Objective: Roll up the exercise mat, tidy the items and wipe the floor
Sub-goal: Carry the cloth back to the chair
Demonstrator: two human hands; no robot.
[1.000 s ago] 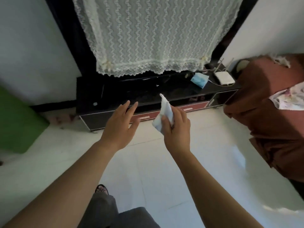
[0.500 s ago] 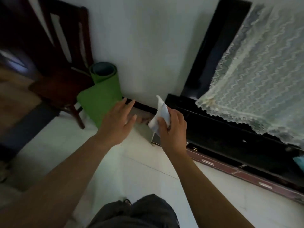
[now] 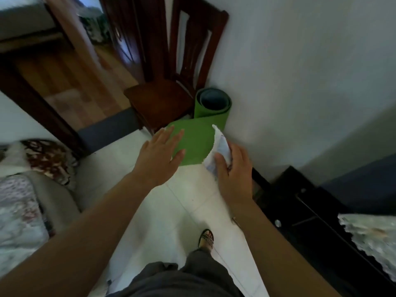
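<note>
The right hand [image 3: 232, 172] grips a cloth [image 3: 218, 144], probably for wiping; the left hand [image 3: 158, 155] hovers open; beyond both stands the rolled mat [image 3: 205, 125].

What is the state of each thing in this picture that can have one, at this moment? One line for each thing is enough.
exercise mat: rolled up, standing on end against the wall, outer end partly loose.
white cloth: crumpled, held off the floor.
right hand: grips the white cloth.
left hand: open, fingers straight, holds nothing.
wooden chair: upright, beside the exercise mat.
</note>
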